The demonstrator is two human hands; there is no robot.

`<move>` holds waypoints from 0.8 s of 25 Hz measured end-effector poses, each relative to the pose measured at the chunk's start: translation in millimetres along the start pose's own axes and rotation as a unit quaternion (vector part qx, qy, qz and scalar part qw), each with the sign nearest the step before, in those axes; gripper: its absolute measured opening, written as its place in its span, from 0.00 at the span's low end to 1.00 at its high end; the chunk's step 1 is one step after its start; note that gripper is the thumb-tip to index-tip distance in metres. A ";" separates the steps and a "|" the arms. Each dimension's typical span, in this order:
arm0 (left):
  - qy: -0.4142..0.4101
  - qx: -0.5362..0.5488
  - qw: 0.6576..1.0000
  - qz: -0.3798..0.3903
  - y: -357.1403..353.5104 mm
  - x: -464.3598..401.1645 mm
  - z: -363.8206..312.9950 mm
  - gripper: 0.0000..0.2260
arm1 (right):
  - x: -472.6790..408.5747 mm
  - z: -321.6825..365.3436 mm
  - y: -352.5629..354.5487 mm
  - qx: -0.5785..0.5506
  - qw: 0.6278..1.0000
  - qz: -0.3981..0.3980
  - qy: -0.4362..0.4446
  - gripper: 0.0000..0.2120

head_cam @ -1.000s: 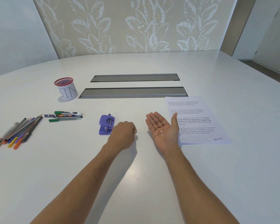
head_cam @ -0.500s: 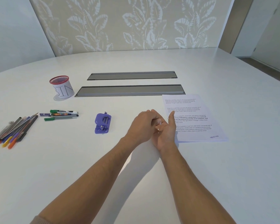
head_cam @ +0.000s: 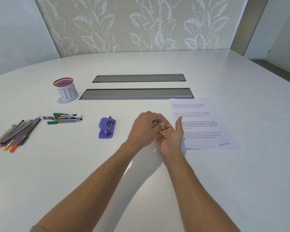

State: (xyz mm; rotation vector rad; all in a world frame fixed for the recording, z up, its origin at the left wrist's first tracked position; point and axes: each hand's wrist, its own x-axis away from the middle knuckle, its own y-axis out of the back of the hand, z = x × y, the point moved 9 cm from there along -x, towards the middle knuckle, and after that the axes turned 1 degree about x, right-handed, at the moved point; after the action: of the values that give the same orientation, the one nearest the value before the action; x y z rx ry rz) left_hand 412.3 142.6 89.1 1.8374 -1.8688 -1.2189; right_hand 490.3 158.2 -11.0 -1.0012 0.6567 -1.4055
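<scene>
The paper dots (head_cam: 164, 136) — tiny, likely featherlight, best pinched singly with fingertips — lie on the flat, upturned right hand (head_cam: 172, 141); the left hand (head_cam: 143, 127) curls above, whether holding one I cannot tell.

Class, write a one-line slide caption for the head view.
Left hand curls over small white dots lying in the upturned right hand, beside a purple plastic hole punch.
</scene>
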 end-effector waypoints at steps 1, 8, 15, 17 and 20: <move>0.004 0.001 1.000 -0.009 4.0 0.3 3.7 0.02 | 0.1 0.2 0.1 -0.009 1.000 -0.001 0.000 0.37; 0.046 -0.041 0.992 -0.109 65.7 11.0 52.1 0.08 | -1.2 -0.3 -3.7 -0.075 0.997 0.010 0.005 0.36; 0.164 -0.072 0.974 -0.139 140.3 23.6 165.9 0.07 | -10.2 -8.9 -22.6 -0.064 0.998 0.012 0.014 0.35; 0.169 -0.097 0.974 -0.116 144.6 27.2 188.8 0.08 | -17.3 -18.4 -43.5 -0.060 0.998 0.019 0.011 0.35; 0.183 -0.139 0.971 -0.070 146.0 35.2 219.9 0.10 | -32.5 -34.2 -80.9 -0.049 0.998 0.032 0.006 0.36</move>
State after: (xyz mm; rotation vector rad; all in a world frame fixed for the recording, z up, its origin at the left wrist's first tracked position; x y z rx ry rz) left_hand 152.0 172.5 41.6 1.9028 -1.3230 -1.0340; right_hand 417.9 192.8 37.3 -1.0396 0.7665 -1.3354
